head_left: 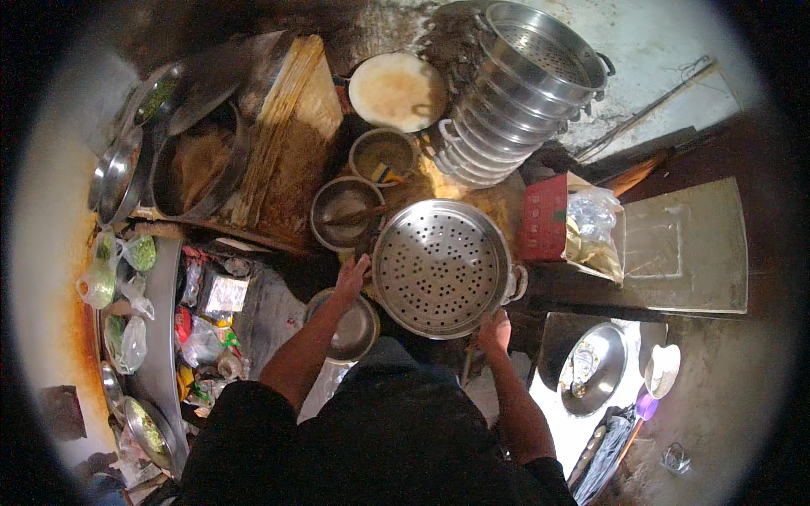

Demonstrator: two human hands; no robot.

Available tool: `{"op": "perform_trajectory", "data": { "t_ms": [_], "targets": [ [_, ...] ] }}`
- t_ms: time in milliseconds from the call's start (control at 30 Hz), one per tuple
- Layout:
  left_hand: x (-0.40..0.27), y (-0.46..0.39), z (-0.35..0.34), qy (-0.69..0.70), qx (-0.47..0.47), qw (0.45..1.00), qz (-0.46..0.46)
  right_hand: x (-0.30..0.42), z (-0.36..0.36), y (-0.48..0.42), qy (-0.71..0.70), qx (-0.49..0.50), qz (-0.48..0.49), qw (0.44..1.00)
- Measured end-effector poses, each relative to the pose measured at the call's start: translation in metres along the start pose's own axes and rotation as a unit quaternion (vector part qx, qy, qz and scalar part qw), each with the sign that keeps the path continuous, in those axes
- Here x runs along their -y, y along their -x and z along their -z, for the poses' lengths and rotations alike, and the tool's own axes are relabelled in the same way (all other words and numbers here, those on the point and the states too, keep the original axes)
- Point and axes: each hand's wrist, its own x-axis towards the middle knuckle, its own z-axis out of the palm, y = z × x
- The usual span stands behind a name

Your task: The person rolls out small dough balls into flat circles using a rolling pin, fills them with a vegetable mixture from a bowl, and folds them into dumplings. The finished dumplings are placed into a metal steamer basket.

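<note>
Before me is a round stainless-steel steamer tier (442, 269) with a perforated bottom and nothing lying in it. My left hand (352, 278) grips its left side, with the fingers partly hidden near the dark handle. On the lower right, my right hand (493, 332) holds the rim, and the pale loop handle just above that hand is free. A metal basin (350, 332) sits below my left forearm. Just beyond the left hand stands a metal bowl (345, 215) with a wooden-handled tool across it.
A tall stack of steamer tiers (528, 101) leans at the back right, beside a round white lid (397, 92). A red carton (545, 218) holds plastic bags. To the left are a large wok (237, 148) and a shelf (161, 303) with bagged vegetables. A steel basin (610, 379) lies lower right.
</note>
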Motion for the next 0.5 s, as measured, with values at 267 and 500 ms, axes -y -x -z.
{"op": "perform_trajectory", "data": {
  "t_ms": [267, 500],
  "targets": [
    [0.023, -0.011, 0.009, 0.086, 0.035, 0.994, -0.065, -0.046, -0.022, -0.009, 0.112, 0.013, 0.086, 0.990],
    [-0.079, 0.045, 0.082, -0.025, -0.111, 0.928, -0.356, 0.039, 0.026, 0.019, -0.096, 0.053, -0.089, 0.990]
  ]
}}
